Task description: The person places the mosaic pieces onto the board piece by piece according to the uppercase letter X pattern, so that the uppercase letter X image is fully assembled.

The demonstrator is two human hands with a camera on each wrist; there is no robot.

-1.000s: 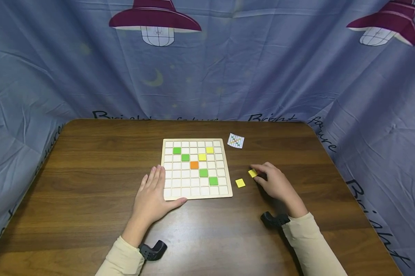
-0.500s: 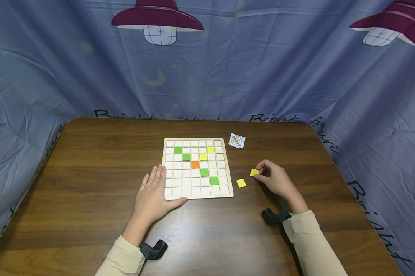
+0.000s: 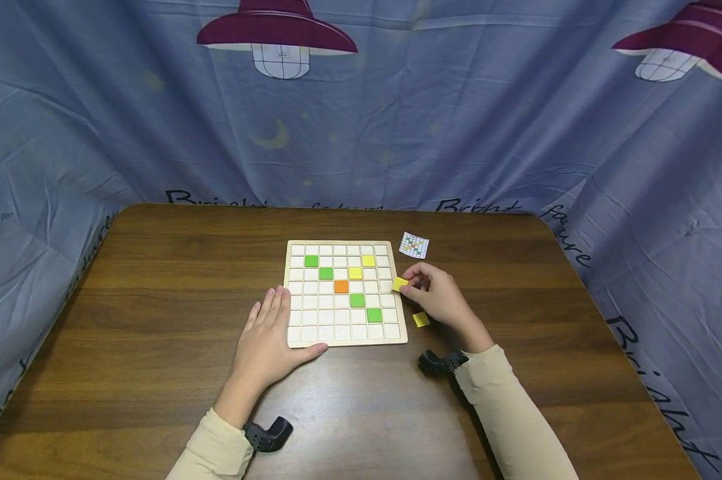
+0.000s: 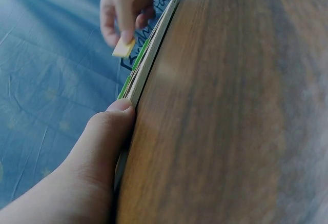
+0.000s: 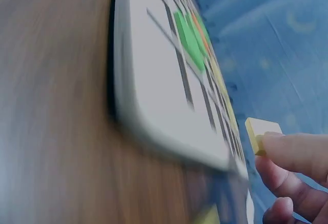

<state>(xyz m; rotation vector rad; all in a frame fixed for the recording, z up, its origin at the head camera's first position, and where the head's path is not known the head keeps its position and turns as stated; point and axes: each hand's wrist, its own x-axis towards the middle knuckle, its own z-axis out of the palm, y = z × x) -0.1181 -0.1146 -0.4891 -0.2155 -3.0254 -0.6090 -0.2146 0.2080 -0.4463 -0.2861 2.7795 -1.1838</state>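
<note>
A pale wooden grid board [image 3: 347,344] lies on the brown table, several green and yellow square tiles and one orange tile [image 3: 341,287] set in its white squares. My left hand [image 3: 262,350] rests along its left side with straight fingers, the thumb at the front edge. Between thumb and fingertips my right hand [image 3: 440,299] pinches a yellow tile [image 3: 399,285], which overlaps the board's right rim in the head view. The right wrist view shows this yellow tile [image 5: 262,131] held tilted above the board's level. A second yellow tile [image 3: 421,319] lies on the table below the right hand, partly in shadow.
A small card [image 3: 414,245] printed with a coloured grid lies beyond the board's right corner. Blue curtains [image 3: 397,133] hang behind the table and at both sides. Each wrist wears a black camera mount, such as the right one [image 3: 440,363].
My right hand has moved left with the pinched yellow tile, from the table at the right to the board's right edge. The left hand has stayed on the board.
</note>
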